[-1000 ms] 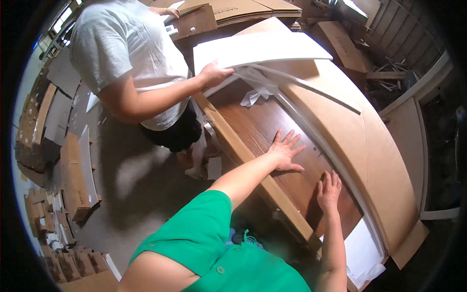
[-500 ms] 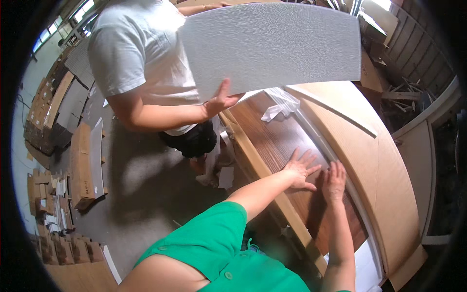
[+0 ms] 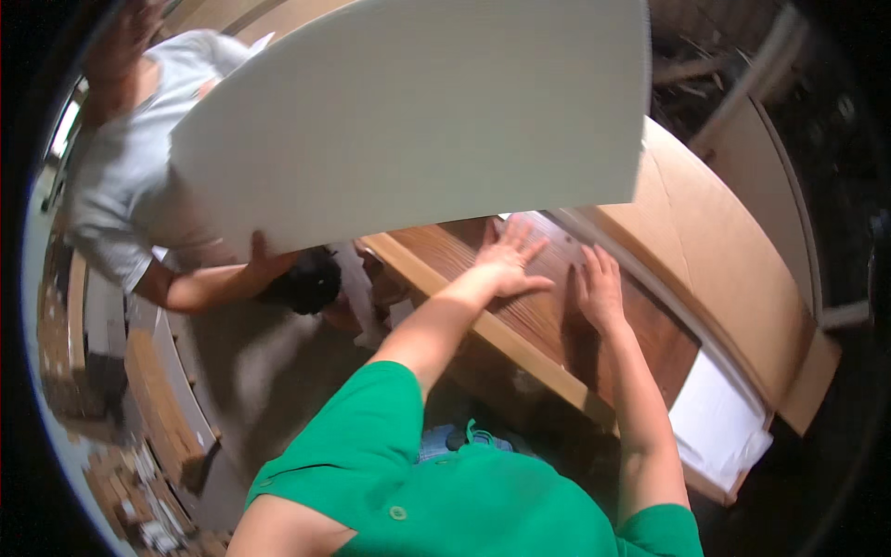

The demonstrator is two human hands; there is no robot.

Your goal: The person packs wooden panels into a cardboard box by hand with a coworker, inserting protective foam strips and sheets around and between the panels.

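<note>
A brown wood-grain panel lies in a long open cardboard box. My left hand rests on it with fingers spread, holding nothing. To its right, near the panel's far long edge, my right hand is open with fingers stretched out flat. Above the box's far end, a co-worker's hand supports a large pale panel with a curved edge. That pale panel hides the far end of the brown one. White packing shows at the box's near end.
A long cardboard flap folds out to the right of the box. The co-worker in a white shirt stands at the far left. A narrow carton and stacked cardboard are on the floor at left.
The co-worker's pale panel has swung nearer and lower, now showing a smooth face. My view has shifted; both my hands stay on the brown panel, appearing slightly further along it.
</note>
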